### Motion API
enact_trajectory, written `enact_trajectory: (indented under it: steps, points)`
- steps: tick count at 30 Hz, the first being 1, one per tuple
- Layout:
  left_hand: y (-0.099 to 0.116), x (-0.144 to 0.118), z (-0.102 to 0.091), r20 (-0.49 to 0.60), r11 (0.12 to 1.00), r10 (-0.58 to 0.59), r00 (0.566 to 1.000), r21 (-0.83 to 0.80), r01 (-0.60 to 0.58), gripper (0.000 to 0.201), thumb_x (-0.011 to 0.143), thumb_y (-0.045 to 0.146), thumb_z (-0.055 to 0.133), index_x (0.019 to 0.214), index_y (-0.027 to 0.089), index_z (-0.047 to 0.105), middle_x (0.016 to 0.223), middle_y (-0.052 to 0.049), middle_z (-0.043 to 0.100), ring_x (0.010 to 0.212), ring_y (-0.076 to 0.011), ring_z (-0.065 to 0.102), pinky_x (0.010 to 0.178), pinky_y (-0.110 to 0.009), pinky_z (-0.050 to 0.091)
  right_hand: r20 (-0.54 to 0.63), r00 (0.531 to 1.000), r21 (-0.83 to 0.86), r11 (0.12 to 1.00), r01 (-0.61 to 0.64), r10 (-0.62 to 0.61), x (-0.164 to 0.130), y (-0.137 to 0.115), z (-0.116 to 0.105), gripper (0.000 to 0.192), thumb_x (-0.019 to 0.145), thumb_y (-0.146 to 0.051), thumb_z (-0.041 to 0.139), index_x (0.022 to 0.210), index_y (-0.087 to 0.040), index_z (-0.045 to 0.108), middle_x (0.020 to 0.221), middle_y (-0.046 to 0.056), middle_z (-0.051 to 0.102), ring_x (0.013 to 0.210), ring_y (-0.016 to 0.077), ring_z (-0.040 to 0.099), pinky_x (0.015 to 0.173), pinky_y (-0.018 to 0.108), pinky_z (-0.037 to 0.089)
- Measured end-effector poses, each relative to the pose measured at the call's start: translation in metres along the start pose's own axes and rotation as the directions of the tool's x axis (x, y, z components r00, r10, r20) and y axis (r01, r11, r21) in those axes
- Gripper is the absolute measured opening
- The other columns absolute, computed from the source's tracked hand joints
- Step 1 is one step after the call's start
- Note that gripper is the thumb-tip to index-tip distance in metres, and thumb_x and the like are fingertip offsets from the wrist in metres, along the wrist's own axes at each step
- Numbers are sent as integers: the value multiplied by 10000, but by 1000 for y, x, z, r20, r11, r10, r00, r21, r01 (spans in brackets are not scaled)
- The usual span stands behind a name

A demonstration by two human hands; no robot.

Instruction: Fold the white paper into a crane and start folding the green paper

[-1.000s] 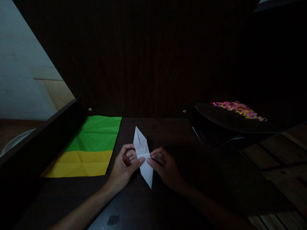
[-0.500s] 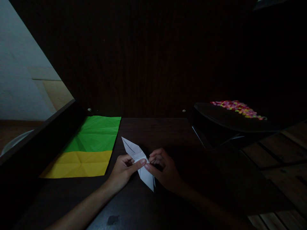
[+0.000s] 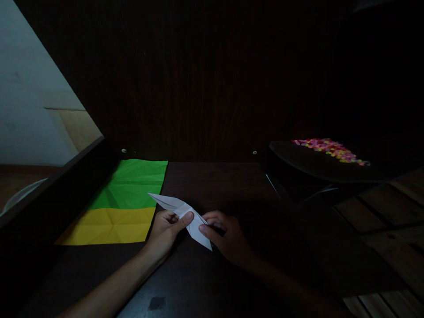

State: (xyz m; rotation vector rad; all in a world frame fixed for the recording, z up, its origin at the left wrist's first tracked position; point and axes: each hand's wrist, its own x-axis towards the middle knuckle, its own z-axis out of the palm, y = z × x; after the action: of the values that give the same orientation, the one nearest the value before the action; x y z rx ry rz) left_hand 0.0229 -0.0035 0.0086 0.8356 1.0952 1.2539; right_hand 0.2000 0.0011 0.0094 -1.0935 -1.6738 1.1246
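Observation:
A folded piece of white paper (image 3: 196,226) with two long pointed ends is held between my hands above the dark tabletop. My left hand (image 3: 168,229) grips it at the middle, thumb flat on top and fingers curled underneath. At its right side, my right hand (image 3: 227,234) pinches the paper between thumb and fingers. One point reaches up and left, overlapping the edge of the coloured sheets in view; the other points down and right. The fingertips behind the paper are partly hidden.
A creased green sheet (image 3: 135,183) and a creased yellow sheet (image 3: 109,225) lie at the left, beside a low dark side board (image 3: 66,176). A dark upright panel (image 3: 198,88) stands behind. Small pink and yellow pieces (image 3: 331,148) rest on a dark surface at right.
The white paper has turned counterclockwise, its upper point swinging left and its lower point rising a little. My left hand has shifted slightly left, and the two thumbs are farther apart.

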Motion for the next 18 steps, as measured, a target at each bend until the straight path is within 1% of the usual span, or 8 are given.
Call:
enact_trajectory:
  steps: [5, 8, 12, 15, 18]
  points:
    - [-1, 0, 1, 21, 1000, 17, 1000, -17, -16, 278, 633, 366, 856, 675, 121, 733, 684, -61, 732, 582, -160, 630, 574, -250, 483, 47, 998, -69, 996, 54, -51, 0, 0, -1, 101, 866, -295, 613, 860, -222, 683, 783, 16, 723, 724, 177, 676, 668, 286, 504]
    - [-1, -1, 2, 36, 1000, 17, 999, -27, -16, 263, 652, 354, 847, 687, 121, 731, 684, -58, 730, 579, -157, 630, 579, -251, 485, 48, 997, -68, 995, 70, -67, 0, -1, -1, 103, 879, -272, 590, 843, -218, 670, 779, 11, 720, 717, 173, 672, 670, 278, 492]
    - [1, -2, 3, 66, 999, 8, 998, -32, -6, 225, 679, 328, 833, 716, 128, 738, 705, -51, 735, 601, -154, 637, 596, -248, 490, 67, 996, -43, 997, 67, -64, -1, -1, -2, 128, 899, -269, 559, 836, -208, 652, 747, 4, 703, 692, 162, 662, 634, 258, 472]
    - [3, -2, 2, 87, 999, 17, 996, 43, -21, 205, 710, 325, 811, 730, 130, 751, 732, -53, 744, 641, -167, 650, 627, -257, 499, 73, 997, -12, 1000, 29, -28, -1, -1, -3, 144, 906, -283, 544, 849, -203, 650, 735, 3, 693, 673, 158, 648, 603, 251, 459]
    - [2, -3, 1, 91, 989, 31, 995, 141, -43, 222, 748, 348, 779, 716, 130, 752, 730, -53, 745, 660, -179, 657, 630, -257, 498, 76, 997, 46, 998, -36, 32, -1, 0, -2, 158, 902, -307, 549, 852, -192, 645, 726, 6, 689, 669, 156, 645, 585, 243, 464]
